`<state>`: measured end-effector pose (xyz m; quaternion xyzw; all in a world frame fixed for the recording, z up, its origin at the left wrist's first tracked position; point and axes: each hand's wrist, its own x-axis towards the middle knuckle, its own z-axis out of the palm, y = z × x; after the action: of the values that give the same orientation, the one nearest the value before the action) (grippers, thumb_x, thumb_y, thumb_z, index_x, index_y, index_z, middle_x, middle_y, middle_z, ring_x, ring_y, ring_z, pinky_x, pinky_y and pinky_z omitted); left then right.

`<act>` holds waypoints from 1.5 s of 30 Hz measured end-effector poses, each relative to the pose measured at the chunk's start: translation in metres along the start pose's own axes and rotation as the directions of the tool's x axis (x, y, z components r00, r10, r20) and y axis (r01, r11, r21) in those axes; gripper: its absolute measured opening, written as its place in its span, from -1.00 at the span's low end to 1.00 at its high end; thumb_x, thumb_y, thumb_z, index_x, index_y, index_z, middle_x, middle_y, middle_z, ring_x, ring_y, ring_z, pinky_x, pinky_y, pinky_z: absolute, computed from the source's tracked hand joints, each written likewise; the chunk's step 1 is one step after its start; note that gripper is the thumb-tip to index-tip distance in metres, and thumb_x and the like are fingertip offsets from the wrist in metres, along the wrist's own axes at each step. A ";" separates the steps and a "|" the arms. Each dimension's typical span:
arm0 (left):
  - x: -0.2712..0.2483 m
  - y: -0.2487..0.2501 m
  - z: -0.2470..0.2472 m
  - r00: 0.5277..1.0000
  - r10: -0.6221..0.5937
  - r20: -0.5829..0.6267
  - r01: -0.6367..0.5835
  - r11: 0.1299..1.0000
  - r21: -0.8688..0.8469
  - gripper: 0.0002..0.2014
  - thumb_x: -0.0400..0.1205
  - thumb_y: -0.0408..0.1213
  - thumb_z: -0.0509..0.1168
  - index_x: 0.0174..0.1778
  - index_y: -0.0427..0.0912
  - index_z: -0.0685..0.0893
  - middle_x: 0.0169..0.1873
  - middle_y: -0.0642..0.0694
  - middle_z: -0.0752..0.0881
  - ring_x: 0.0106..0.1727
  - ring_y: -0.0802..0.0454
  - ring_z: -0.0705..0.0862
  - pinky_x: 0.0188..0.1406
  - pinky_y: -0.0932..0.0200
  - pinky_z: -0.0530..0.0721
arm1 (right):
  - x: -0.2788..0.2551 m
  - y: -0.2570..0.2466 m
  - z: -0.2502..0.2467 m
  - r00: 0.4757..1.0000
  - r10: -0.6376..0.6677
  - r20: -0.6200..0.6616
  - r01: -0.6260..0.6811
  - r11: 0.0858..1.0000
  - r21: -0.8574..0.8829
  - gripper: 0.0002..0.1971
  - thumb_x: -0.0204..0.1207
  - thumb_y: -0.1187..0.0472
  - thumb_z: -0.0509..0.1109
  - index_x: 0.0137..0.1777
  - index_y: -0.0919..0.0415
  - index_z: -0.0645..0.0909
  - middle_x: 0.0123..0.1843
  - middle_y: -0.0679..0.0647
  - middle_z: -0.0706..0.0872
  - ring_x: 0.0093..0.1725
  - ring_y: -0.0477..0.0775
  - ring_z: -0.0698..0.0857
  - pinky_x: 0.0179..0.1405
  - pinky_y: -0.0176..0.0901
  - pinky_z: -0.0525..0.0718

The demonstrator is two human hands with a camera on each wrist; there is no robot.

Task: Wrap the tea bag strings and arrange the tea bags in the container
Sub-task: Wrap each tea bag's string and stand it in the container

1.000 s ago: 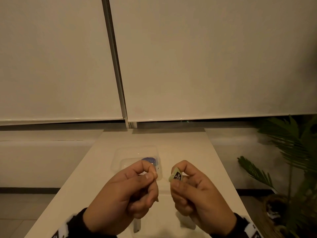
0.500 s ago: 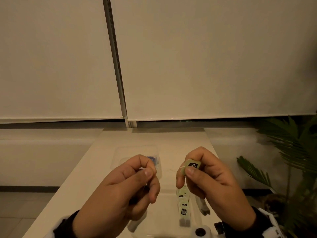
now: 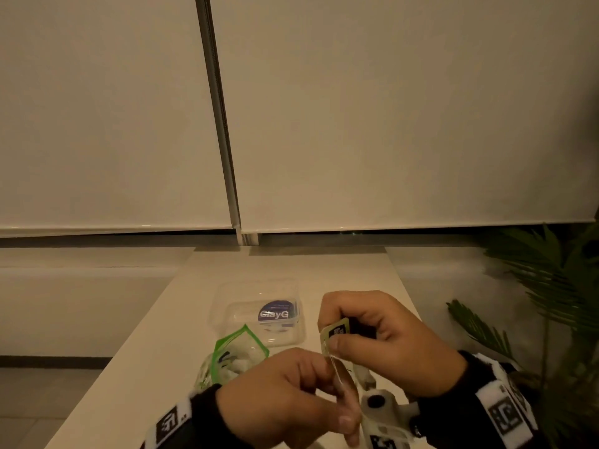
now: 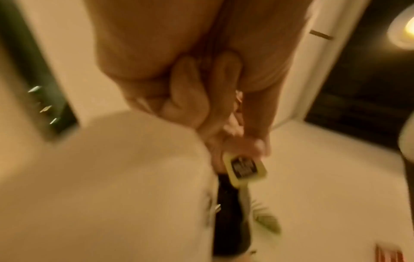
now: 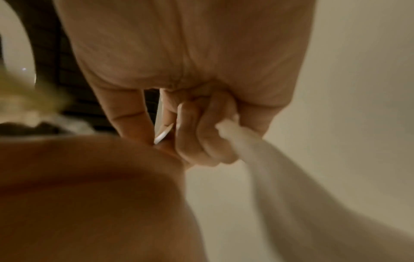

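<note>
Both hands work just above the table (image 3: 136, 367), close together so the string has no slack. My right hand (image 3: 382, 345) pinches the tea bag tag (image 3: 335, 332) between thumb and forefinger, label facing me, which anchors one end. My left hand (image 3: 285, 393) is curled, thumb and fingertips pinched just below the tag; I take it they hold the string, but motion blur hides the thread itself. In the right wrist view a pale blurred strip, probably the tea bag (image 5: 257, 150), hangs from the curled right fingers, so the bag seems kept in the palm while the string is wound round it.

Clear container (image 3: 259, 315) sits open beyond my hands, near enough to drop a finished bag in. Green-edged pouch (image 3: 238, 354) lies just in front of it, to my left, mouth up, presumably the supply
</note>
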<state>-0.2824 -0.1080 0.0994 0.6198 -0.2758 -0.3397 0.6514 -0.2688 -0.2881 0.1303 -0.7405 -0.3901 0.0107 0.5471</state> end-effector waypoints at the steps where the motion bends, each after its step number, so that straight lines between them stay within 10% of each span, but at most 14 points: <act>1: 0.002 0.001 0.006 0.999 0.040 -0.004 -0.040 0.999 -0.022 -0.85 0.58 -0.57 0.34 -0.19 -0.25 0.71 -0.41 -0.01 0.73 -0.59 0.27 0.56 -0.58 0.42 0.44 | 0.001 0.001 -0.001 1.000 0.004 -0.006 -0.004 0.998 0.062 -0.88 0.45 0.36 0.33 -0.25 0.14 0.60 -0.34 -0.02 0.60 -0.35 -0.04 0.55 -0.31 -0.23 0.53; 7: 0.022 -0.019 0.021 0.893 0.365 -0.265 -0.356 0.931 0.082 -0.93 0.40 -0.31 0.51 -0.29 -0.05 0.86 -0.44 0.02 0.77 -0.54 0.22 0.59 -0.50 0.37 0.55 | 0.004 0.005 -0.008 0.995 -0.027 -0.095 0.048 0.972 0.229 -0.94 0.45 0.18 0.37 -0.22 0.12 0.63 -0.33 -0.03 0.58 -0.39 -0.15 0.48 -0.40 -0.34 0.46; 16: 0.007 0.000 -0.007 0.741 0.661 -0.118 -0.650 0.750 0.121 -0.89 0.60 -0.29 0.41 -0.05 -0.23 0.80 -0.41 0.01 0.65 -0.41 0.16 0.51 -0.35 0.32 0.45 | -0.001 -0.007 -0.031 0.979 -0.060 -0.194 0.121 0.940 0.319 -0.93 0.41 0.18 0.39 -0.27 0.13 0.62 -0.35 0.03 0.55 -0.43 -0.06 0.40 -0.47 -0.28 0.39; 19: -0.004 0.013 -0.017 0.592 0.795 -0.134 -0.716 0.595 0.365 -0.80 0.51 -0.44 0.29 -0.05 -0.17 0.77 -0.49 -0.21 0.57 -0.56 -0.06 0.46 -0.49 0.26 0.40 | 0.000 -0.024 -0.031 0.985 -0.131 -0.110 0.162 0.917 0.363 -0.89 0.45 0.11 0.47 -0.21 0.11 0.65 -0.32 0.00 0.61 -0.41 -0.09 0.44 -0.47 -0.28 0.41; 24: -0.009 0.035 -0.021 0.319 0.940 -0.122 -0.697 0.320 0.642 -0.80 0.45 -0.50 0.24 -0.13 -0.13 0.63 -0.40 0.03 0.62 -0.59 -0.06 0.47 -0.59 0.18 0.45 | 0.017 -0.063 -0.033 0.974 -0.225 -0.031 0.224 0.929 0.295 -0.97 0.48 0.18 0.42 -0.17 0.09 0.66 -0.30 0.00 0.65 -0.37 -0.05 0.51 -0.45 -0.16 0.41; 27: 0.003 0.039 -0.024 0.190 0.943 -0.272 -0.699 0.325 0.637 -0.97 0.54 -0.33 0.38 -0.15 -0.12 0.68 -0.47 -0.08 0.61 -0.61 -0.10 0.49 -0.63 0.09 0.48 | 0.030 -0.083 -0.031 0.957 -0.289 0.007 0.274 0.913 0.301 -0.93 0.50 0.32 0.32 -0.15 0.20 0.63 -0.30 0.04 0.63 -0.33 -0.13 0.58 -0.31 -0.36 0.53; 28: 0.012 0.037 -0.022 0.194 0.912 -0.363 -0.717 0.384 0.581 -0.93 0.56 -0.19 0.42 -0.15 -0.10 0.71 -0.50 -0.11 0.59 -0.62 -0.10 0.49 -0.64 0.08 0.50 | 0.037 -0.088 -0.029 0.955 -0.297 0.010 0.283 0.920 0.271 -0.94 0.52 0.36 0.32 -0.15 0.25 0.61 -0.30 0.06 0.62 -0.33 -0.16 0.59 -0.29 -0.40 0.55; 33: 0.049 0.013 0.009 0.532 0.553 -0.641 -0.635 0.761 0.130 -0.79 0.30 0.01 0.46 -0.36 -0.07 0.78 -0.59 -0.09 0.55 -0.59 0.01 0.44 -0.53 0.23 0.39 | 0.076 -0.073 -0.026 0.984 -0.158 -0.080 0.130 0.952 -0.278 -0.92 0.59 0.29 0.34 -0.14 0.22 0.59 -0.28 0.22 0.64 -0.27 0.27 0.59 -0.26 0.16 0.59; 37: 0.053 -0.002 0.017 0.553 0.393 -0.735 -0.698 0.700 -0.151 -0.42 0.17 0.18 0.63 -0.38 -0.36 0.74 -0.63 -0.15 0.39 -0.70 0.09 0.24 -0.62 0.33 0.21 | 0.081 -0.047 -0.038 0.995 0.000 -0.104 -0.042 0.915 -0.402 -0.88 0.57 0.28 0.34 -0.20 0.13 0.59 -0.35 0.14 0.62 -0.42 0.06 0.50 -0.32 0.10 0.55; 41: 0.051 -0.005 0.011 0.630 0.172 -0.757 -0.663 0.627 -0.409 -0.34 0.49 0.22 0.17 -0.47 -0.38 0.75 -0.77 -0.13 0.27 -0.80 0.13 0.15 -0.67 0.42 0.12 | 0.076 -0.027 -0.047 0.988 0.096 -0.123 -0.136 0.917 -0.376 -0.92 0.55 0.28 0.35 -0.17 0.16 0.62 -0.28 0.12 0.70 -0.29 0.15 0.61 -0.24 0.08 0.56; 45: 0.043 -0.003 -0.008 0.622 0.238 -0.746 -0.697 0.602 -0.389 -0.66 0.48 -0.09 0.38 -0.34 -0.36 0.73 -0.70 -0.05 0.20 -0.73 0.14 0.13 -0.67 0.37 0.07 | 0.069 -0.019 -0.058 0.982 0.140 -0.125 -0.169 0.951 -0.259 -0.93 0.58 0.36 0.34 -0.13 0.29 0.62 -0.30 0.08 0.68 -0.43 -0.21 0.50 -0.35 -0.35 0.43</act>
<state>-0.2499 -0.1362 0.0933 0.3247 -0.0698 0.0109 0.9432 -0.2060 -0.2921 0.1972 -0.8356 -0.2994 -0.0385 0.4590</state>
